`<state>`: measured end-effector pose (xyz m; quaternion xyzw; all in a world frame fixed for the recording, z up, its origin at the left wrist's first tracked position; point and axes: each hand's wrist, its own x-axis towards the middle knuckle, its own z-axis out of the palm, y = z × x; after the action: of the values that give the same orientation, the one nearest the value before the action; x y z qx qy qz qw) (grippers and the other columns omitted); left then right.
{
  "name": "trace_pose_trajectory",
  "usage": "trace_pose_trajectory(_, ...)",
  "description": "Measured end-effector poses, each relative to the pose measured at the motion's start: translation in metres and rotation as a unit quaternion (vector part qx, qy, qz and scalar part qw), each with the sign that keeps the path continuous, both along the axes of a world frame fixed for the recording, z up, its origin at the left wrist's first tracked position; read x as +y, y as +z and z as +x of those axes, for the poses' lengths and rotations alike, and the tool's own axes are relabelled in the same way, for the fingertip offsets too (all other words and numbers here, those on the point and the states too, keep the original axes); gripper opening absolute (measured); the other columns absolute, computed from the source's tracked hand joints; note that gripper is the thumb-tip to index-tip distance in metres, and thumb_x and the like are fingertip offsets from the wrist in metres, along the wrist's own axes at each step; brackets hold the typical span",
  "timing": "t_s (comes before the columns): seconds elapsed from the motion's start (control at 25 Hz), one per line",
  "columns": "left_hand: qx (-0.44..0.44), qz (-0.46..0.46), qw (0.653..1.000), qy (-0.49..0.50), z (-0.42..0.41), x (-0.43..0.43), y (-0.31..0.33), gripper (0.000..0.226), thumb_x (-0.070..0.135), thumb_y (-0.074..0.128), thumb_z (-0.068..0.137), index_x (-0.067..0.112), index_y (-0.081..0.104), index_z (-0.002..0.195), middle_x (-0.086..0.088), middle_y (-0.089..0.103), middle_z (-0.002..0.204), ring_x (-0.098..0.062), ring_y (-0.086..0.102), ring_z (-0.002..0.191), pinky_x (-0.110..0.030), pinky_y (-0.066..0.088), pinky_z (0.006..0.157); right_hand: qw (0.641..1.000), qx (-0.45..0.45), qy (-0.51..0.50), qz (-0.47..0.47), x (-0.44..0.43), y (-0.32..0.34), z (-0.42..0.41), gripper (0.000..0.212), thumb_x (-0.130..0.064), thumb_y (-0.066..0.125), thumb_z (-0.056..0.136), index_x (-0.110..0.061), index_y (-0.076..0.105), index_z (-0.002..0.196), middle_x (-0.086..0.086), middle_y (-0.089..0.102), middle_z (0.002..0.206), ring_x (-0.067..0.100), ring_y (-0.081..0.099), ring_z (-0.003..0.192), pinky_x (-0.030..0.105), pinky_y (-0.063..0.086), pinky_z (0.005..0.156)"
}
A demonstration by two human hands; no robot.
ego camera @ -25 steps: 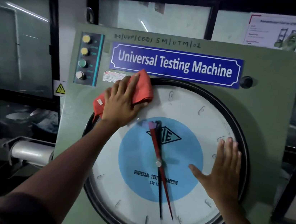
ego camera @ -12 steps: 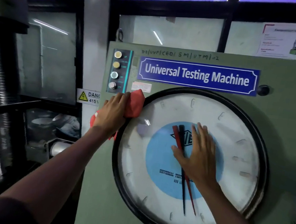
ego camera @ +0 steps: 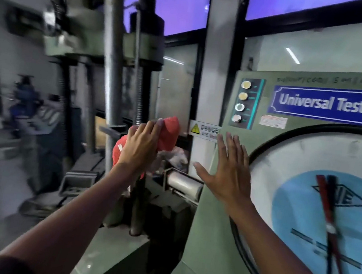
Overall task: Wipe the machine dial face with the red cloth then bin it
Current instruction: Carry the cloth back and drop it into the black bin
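My left hand holds the red cloth in the air, to the left of the green machine cabinet and clear of it. The round dial face, white with a blue centre and red and black needles, fills the right side of the view. My right hand is spread flat, fingers apart, at the cabinet's left edge beside the dial's black rim. No bin is in view.
A tall press frame with steel columns stands to the left. A plastic-wrapped roller and clutter sit low between the frame and the cabinet. A danger sign hangs on the pillar. The button strip is on the cabinet.
The view has swung left. My left hand carried the red cloth off the dial and past the cabinet's edge. My right hand slid from the dial's centre to its left rim.
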<state>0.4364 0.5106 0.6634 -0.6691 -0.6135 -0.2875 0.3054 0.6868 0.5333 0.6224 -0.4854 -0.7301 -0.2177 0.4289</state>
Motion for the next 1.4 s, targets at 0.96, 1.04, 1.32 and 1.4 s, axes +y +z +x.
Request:
trace_pose_trajectory(0.96,-0.034,-0.011,0.914,0.405,-0.353,-0.281,-0.099,0.061,0.001,0.063,0.089,-0.001,0.049,0.149,-0.020,0.063,0.134,-0.043,0.063,0.116,-0.060,0.045,0.108,0.922,-0.063,0.366,-0.106,-0.109,-0.099,-0.448,0.108,-0.081,0.032,0.087,-0.017,0.016,0.173,0.013,0.015,0.182,0.031,0.009,0.170,0.052,0.012,0.138)
trace_pose_trajectory(1.04,-0.061,-0.029,0.912,0.404,-0.374,-0.280,-0.132,0.064,-0.001,0.062,0.088,-0.001,0.047,0.150,-0.021,0.061,0.137,-0.044,0.061,0.118,-0.058,0.044,0.109,0.918,-0.078,0.369,-0.127,-0.109,-0.131,-0.473,0.106,-0.080,0.036,0.089,-0.017,0.017,0.173,0.013,0.015,0.182,0.031,0.009,0.170,0.052,0.011,0.138)
trace_pose_trajectory(1.32,-0.150,-0.117,0.899,0.394,-0.428,-0.281,-0.248,0.070,-0.005,0.062,0.084,-0.001,0.046,0.152,-0.021,0.060,0.137,-0.045,0.059,0.118,-0.055,0.045,0.105,0.895,-0.138,0.367,-0.213,-0.124,-0.235,-0.538,0.104,-0.080,0.037,0.091,-0.019,0.014,0.173,0.011,0.013,0.182,0.030,0.007,0.170,0.051,0.011,0.138)
trace_pose_trajectory(1.4,-0.159,-0.135,0.895,0.394,-0.435,-0.284,-0.281,0.068,-0.006,0.061,0.084,-0.002,0.047,0.150,-0.022,0.061,0.134,-0.046,0.060,0.115,-0.056,0.047,0.103,0.887,-0.152,0.365,-0.238,-0.128,-0.263,-0.546,0.105,-0.081,0.034,0.091,-0.019,0.014,0.173,0.011,0.012,0.182,0.030,0.006,0.170,0.051,0.011,0.138)
